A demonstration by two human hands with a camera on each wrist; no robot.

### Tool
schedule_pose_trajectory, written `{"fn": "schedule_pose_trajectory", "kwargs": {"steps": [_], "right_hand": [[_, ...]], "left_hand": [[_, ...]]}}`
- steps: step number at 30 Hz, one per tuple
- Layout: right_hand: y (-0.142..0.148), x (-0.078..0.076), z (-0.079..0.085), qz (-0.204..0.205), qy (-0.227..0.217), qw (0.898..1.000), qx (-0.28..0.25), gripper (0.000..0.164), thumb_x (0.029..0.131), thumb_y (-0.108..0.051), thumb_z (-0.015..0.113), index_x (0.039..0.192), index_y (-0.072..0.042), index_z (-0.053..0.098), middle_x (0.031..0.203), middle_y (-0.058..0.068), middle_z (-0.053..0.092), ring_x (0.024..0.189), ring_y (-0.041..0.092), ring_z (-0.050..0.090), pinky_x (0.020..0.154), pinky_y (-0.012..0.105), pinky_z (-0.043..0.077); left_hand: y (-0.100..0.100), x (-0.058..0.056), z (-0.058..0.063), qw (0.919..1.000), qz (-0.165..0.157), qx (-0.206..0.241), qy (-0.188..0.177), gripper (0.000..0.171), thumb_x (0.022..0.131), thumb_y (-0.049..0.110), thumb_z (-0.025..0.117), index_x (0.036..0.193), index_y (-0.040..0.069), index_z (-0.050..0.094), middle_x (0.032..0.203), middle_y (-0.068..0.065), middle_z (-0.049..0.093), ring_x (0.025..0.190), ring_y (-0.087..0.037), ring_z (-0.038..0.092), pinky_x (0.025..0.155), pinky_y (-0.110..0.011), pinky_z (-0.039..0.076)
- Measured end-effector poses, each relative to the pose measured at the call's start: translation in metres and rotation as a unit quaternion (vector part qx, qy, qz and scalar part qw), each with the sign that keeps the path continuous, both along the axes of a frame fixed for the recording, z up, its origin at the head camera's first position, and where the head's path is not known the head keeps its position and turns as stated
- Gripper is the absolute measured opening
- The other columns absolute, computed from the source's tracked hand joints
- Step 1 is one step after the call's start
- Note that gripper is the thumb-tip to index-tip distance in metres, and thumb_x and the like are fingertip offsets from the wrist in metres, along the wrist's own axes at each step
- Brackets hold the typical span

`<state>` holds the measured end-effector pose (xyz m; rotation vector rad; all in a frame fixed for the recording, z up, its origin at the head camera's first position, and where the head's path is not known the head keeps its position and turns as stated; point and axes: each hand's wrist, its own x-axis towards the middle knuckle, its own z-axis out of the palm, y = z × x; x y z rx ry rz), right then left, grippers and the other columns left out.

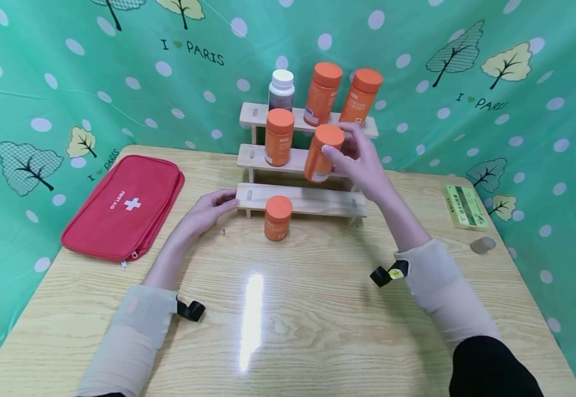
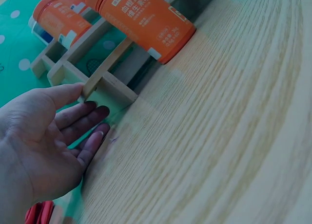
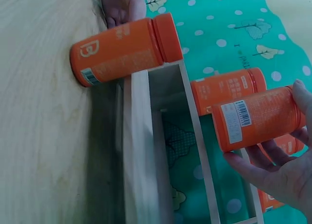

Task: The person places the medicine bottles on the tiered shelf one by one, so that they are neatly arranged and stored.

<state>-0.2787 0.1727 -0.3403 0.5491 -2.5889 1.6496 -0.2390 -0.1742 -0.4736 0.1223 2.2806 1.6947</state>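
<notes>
A three-step wooden display stand (image 1: 313, 199) stands at the back of the table. My right hand (image 1: 362, 162) grips an orange bottle (image 1: 323, 154), slightly tilted, at the middle step's right part; the right wrist view shows its barcode label (image 3: 236, 119). My left hand (image 1: 211, 209) holds the left end of the lowest step, thumb (image 2: 68, 93) against the plank's end and fingers curled below it. Another orange bottle (image 1: 279, 138) stands on the middle step's left. On the top step are a white-capped bottle (image 1: 281, 91) and two orange bottles (image 1: 323, 94). One more orange bottle (image 1: 277, 220) stands on the table before the stand.
A red first-aid pouch (image 1: 126, 207) lies at the table's left. Toward the right edge are a green-yellow box (image 1: 465, 207) and a small grey-brown cylinder (image 1: 483, 245). A green patterned cloth (image 1: 288, 33) hangs behind and along both sides.
</notes>
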Motion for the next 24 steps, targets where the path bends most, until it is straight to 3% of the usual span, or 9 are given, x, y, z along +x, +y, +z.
{"fn": "schedule_pose_trajectory", "kwargs": {"steps": [10,24], "right_hand": [[-0.011,-0.023,0.009,-0.020,-0.014,1.000,0.017,0.056,0.095,-0.047,0.070,0.142,-0.028,0.047,0.136,0.006,0.060,0.121,0.020,0.059,0.093,0.045,0.062],[-0.016,-0.039,-0.003,-0.037,-0.041,0.998,0.012,0.061,0.094,-0.051,0.070,0.145,-0.029,0.045,0.142,0.008,0.056,0.127,0.020,0.056,0.096,0.050,0.061]], "left_hand": [[0.001,0.001,0.002,1.0000,-0.002,0.002,0.002,0.059,0.106,0.034,0.058,0.155,0.005,0.044,0.159,-0.018,0.045,0.152,-0.032,0.037,0.128,-0.049,0.029],[0.000,-0.002,-0.002,0.9998,-0.001,-0.001,0.020,0.054,0.105,0.030,0.059,0.152,0.005,0.048,0.155,-0.019,0.051,0.145,-0.031,0.044,0.125,-0.047,0.031]]}}
